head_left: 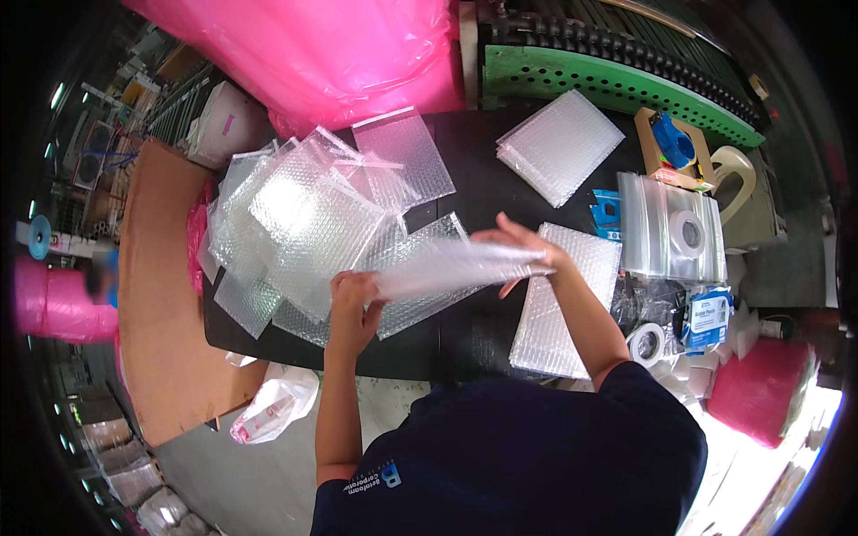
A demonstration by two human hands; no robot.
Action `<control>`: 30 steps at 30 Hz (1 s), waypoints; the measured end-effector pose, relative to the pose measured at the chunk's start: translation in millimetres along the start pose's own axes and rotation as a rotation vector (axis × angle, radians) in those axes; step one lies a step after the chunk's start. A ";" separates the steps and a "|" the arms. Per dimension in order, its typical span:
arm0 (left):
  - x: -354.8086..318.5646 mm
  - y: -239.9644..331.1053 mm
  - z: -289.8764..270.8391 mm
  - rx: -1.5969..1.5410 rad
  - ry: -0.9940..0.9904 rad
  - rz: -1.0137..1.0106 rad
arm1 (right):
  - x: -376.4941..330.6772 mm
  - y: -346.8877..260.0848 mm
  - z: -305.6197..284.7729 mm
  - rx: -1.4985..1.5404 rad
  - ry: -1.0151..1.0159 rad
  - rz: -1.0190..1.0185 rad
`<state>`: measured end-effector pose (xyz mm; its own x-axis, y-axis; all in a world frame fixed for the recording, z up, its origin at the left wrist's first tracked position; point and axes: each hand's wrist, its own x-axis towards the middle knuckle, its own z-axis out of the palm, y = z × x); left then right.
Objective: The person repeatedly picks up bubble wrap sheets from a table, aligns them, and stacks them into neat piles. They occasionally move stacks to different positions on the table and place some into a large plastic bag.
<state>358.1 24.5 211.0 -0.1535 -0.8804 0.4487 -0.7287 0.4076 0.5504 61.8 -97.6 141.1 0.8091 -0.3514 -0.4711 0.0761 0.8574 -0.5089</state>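
A clear bubble-wrap pouch [451,268], smeared by motion, stretches between my two hands above the black table. My left hand [355,297] is closed on its left end, fingertips curled over the edge. At the other end, my right hand [527,250] has its fingers and thumb spread apart, with the pouch's edge against the palm. Left of the hands lies a loose, overlapping heap of bubble pouches [308,232]. Beneath my right forearm is a neat stack of bubble pouches [572,308], partly covered by the arm. Another stack [563,147] sits farther back.
A big pink plastic bag [357,54] and a green perforated machine [617,94] stand behind the black table [474,335]. At right are a blue tape dispenser [672,140] in a box, clear film [643,223] and tape rolls [645,344]. A brown board [165,304] edges the left.
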 end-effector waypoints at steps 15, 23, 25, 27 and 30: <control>-79.7 -14.3 11.7 -0.269 0.417 -0.566 | -31.5 -79.1 -59.3 0.209 0.721 -1.000; -112.7 -21.2 28.5 -0.307 0.450 -0.755 | 21.0 -96.5 -257.1 -0.306 1.856 -0.200; -130.7 -13.4 23.4 -0.263 0.493 -0.814 | 32.6 -114.7 -168.9 -0.199 1.912 -0.169; -133.8 -12.9 23.5 -0.254 0.496 -0.833 | 42.4 -115.0 -189.0 0.038 1.757 -0.303; -122.4 -18.1 27.1 -0.294 0.472 -0.845 | 27.1 -101.8 -259.2 0.159 1.373 -0.531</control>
<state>372.0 118.3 127.0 0.6628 -0.7482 0.0294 -0.2735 -0.2053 0.9397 -75.0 -291.8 -6.6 -0.4977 -0.6241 -0.6024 0.3143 0.5175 -0.7958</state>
